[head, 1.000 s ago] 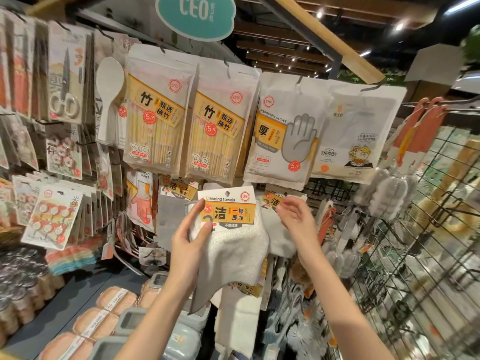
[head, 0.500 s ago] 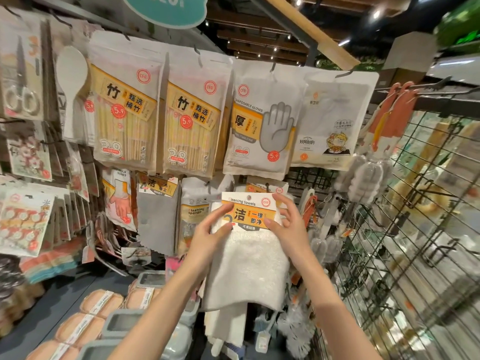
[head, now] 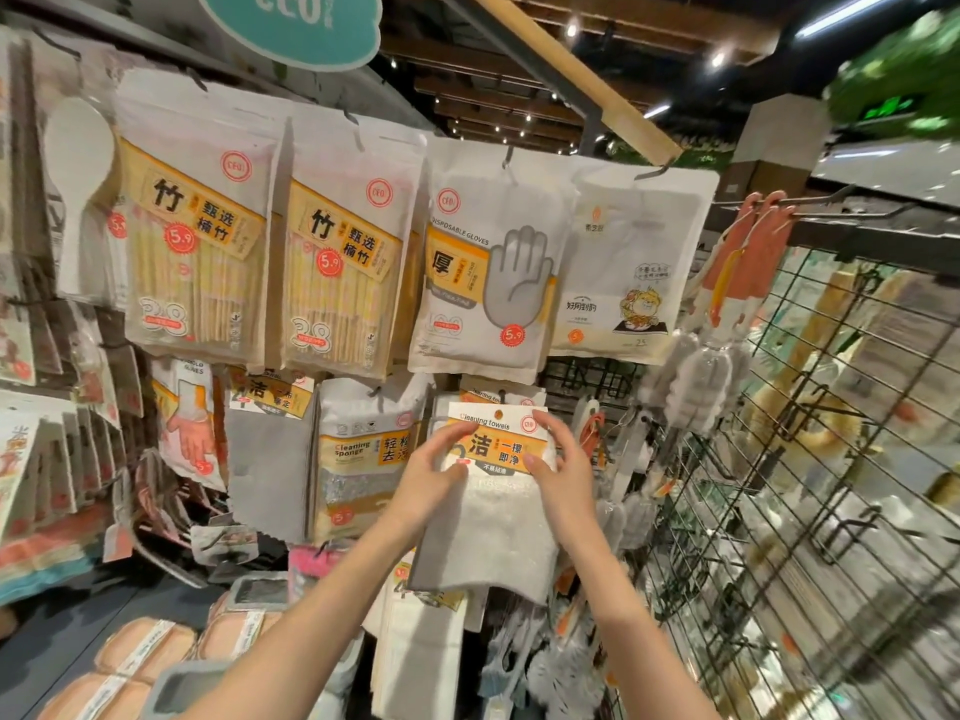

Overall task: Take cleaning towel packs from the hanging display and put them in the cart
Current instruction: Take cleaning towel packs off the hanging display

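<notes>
A cleaning towel pack (head: pixel 493 532), white cloth under an orange and white header card, hangs at the middle of the display. My left hand (head: pixel 434 480) pinches the left side of its card. My right hand (head: pixel 558 470) holds the card's right side, thumb on the front. More of the same packs (head: pixel 488 396) hang right behind it on the same hook. No cart is in view.
Above hang bamboo stick packs (head: pixel 343 272) and disposable glove packs (head: pixel 488 262). A cleaning sponge pack (head: pixel 363 459) hangs just left. A black wire grid (head: pixel 810 511) with brushes fills the right side. Boxed goods (head: pixel 130 662) lie on the shelf below.
My left hand carried the towel pack rightwards and up against the hanging row. My right hand came onto the card's right side, so both hands now hold it.
</notes>
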### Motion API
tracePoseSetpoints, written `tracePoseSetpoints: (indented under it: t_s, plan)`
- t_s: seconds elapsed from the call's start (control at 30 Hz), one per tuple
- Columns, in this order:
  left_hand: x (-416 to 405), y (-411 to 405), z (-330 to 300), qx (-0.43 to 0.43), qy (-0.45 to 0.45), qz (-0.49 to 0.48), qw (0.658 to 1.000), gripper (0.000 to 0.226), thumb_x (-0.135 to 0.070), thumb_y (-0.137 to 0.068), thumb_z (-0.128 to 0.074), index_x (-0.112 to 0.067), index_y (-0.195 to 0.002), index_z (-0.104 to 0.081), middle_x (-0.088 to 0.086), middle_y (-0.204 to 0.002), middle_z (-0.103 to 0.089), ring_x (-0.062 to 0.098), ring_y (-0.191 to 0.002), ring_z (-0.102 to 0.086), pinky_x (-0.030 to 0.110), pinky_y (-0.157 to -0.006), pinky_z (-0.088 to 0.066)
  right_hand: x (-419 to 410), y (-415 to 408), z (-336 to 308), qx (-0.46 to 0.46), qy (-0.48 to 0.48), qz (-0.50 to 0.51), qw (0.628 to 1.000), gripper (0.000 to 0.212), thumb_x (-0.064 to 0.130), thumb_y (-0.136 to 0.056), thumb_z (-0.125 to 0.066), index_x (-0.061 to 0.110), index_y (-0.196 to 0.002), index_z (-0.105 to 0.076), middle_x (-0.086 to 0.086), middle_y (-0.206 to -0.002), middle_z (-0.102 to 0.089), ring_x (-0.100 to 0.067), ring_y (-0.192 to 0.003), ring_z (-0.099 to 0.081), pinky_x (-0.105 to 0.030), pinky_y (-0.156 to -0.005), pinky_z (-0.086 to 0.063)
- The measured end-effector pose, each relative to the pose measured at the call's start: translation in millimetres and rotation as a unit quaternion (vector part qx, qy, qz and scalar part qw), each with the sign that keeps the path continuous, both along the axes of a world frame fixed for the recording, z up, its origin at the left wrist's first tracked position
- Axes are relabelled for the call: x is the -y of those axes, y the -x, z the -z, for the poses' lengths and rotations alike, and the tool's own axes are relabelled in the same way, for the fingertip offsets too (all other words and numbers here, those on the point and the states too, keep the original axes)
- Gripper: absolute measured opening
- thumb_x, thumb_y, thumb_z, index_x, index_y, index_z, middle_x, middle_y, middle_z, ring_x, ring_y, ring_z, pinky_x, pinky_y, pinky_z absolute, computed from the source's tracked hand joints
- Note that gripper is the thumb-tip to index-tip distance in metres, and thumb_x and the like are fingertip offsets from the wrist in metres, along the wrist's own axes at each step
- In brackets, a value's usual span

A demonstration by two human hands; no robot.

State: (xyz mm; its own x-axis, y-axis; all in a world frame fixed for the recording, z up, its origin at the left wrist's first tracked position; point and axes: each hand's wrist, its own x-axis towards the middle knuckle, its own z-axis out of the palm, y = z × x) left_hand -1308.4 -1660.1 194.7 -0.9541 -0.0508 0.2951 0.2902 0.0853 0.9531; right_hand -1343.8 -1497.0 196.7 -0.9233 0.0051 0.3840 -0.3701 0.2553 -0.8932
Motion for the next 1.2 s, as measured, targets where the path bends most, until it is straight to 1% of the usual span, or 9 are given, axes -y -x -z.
tracePoseSetpoints:
  t_s: [0.1, 0.23, 0.37, 0.53, 0.67, 0.77, 0.87, 1.03, 1.2]
  plan:
    - [-2, 4, 7, 0.006, 0.013, 0.008, 1.0, 0.054, 0.014, -0.086, -0.048, -0.018, -0.128, -0.054, -0.009, -0.131, -0.052, -0.005, -0.117, -0.044, -0.001, -0.092, -0.032, -5, 0, 5, -0.012, -0.003, 0.027, 1.0, 0.049, 0.0, -0.085, -0.06, 0.044, -0.109, -0.057, 0.007, -0.125, -0.053, -0.008, -0.118, -0.047, -0.02, -0.096, -0.037]
    - [-1, 14, 13, 0.013, 0.045, 0.004, 0.999, 0.058, 0.013, -0.086, -0.049, -0.023, -0.132, -0.05, -0.009, -0.136, -0.049, 0.0, -0.124, -0.041, 0.021, -0.109, -0.03, -8, 9, 9, -0.002, 0.001, 0.04, 0.999, 0.042, 0.001, -0.086, -0.06, 0.036, -0.111, -0.059, 0.003, -0.123, -0.053, -0.003, -0.108, -0.047, -0.005, -0.083, -0.034]
    - [-3, 27, 8, 0.018, 0.084, 0.002, 0.996, 0.069, 0.018, -0.08, -0.046, -0.02, -0.137, -0.043, -0.005, -0.136, -0.043, 0.002, -0.123, -0.038, 0.014, -0.106, -0.025, -5, 23, 7, 0.008, -0.07, 0.057, 0.996, 0.044, 0.005, -0.088, -0.06, 0.034, -0.121, -0.058, 0.004, -0.12, -0.049, -0.006, -0.11, -0.044, -0.021, -0.094, -0.033]
    - [-3, 45, -4, 0.056, 0.095, 0.0, 0.994, 0.073, 0.019, -0.079, -0.046, -0.022, -0.14, -0.041, 0.005, -0.133, -0.035, 0.009, -0.117, -0.035, 0.003, -0.092, -0.024, -2, 40, 2, 0.039, -0.119, 0.062, 0.99, 0.052, 0.001, -0.085, -0.061, 0.031, -0.128, -0.054, 0.001, -0.115, -0.043, -0.013, -0.113, -0.044, -0.018, -0.096, -0.029]
    - [2, 61, -8, 0.09, 0.109, 0.006, 0.99, 0.08, 0.013, -0.078, -0.054, -0.036, -0.14, -0.038, 0.01, -0.138, -0.026, 0.025, -0.129, -0.035, 0.024, -0.104, -0.035, -1, 50, -4, 0.06, -0.159, 0.061, 0.984, 0.06, -0.004, -0.084, -0.058, 0.03, -0.134, -0.05, -0.005, -0.124, -0.043, -0.017, -0.117, -0.045, -0.013, -0.092, -0.028]
    - [4, 67, -9, 0.12, 0.131, 0.009, 0.984, 0.085, 0.004, -0.078, -0.062, -0.047, -0.139, -0.035, 0.011, -0.148, -0.012, 0.033, -0.138, -0.022, 0.047, -0.112, -0.03, -2, 52, -6, 0.076, -0.172, 0.047, 0.981, 0.064, -0.003, -0.084, -0.058, 0.032, -0.137, -0.045, -0.007, -0.131, -0.036, -0.012, -0.108, -0.043, -0.012, -0.088, -0.031]
    - [5, 63, -6, 0.131, 0.135, 0.004, 0.982, 0.08, -0.003, -0.081, -0.065, -0.048, -0.139, -0.034, 0.01, -0.152, -0.004, 0.031, -0.142, -0.013, 0.044, -0.114, -0.025, -1, 48, -8, 0.088, -0.182, 0.041, 0.979, 0.063, 0.006, -0.086, -0.061, 0.032, -0.139, -0.04, -0.008, -0.138, -0.029, -0.02, -0.12, -0.042, -0.017, -0.094, -0.031]
    - [12, 47, 0, 0.117, 0.102, -0.023, 0.988, 0.073, -0.003, -0.082, -0.065, -0.039, -0.139, -0.038, 0.01, -0.151, -0.019, 0.028, -0.139, -0.022, 0.041, -0.111, -0.026, 0, 28, -10, 0.081, -0.181, 0.075, 0.977, 0.051, 0.017, -0.089, -0.062, 0.021, -0.137, -0.046, -0.009, -0.145, -0.027, -0.024, -0.135, -0.028, -0.026, -0.106, -0.023]
    - [28, 2, 9, 0.033, 0.121, -0.083, 0.989, 0.059, -0.004, -0.085, -0.061, -0.026, -0.137, -0.045, 0.002, -0.139, -0.041, 0.014, -0.13, -0.034, 0.03, -0.108, -0.025, 25, -5, -3, 0.065, -0.155, 0.02, 0.986, 0.042, 0.015, -0.09, -0.058, 0.019, -0.131, -0.05, -0.01, -0.14, -0.038, -0.026, -0.129, -0.039, -0.034, -0.111, -0.028]
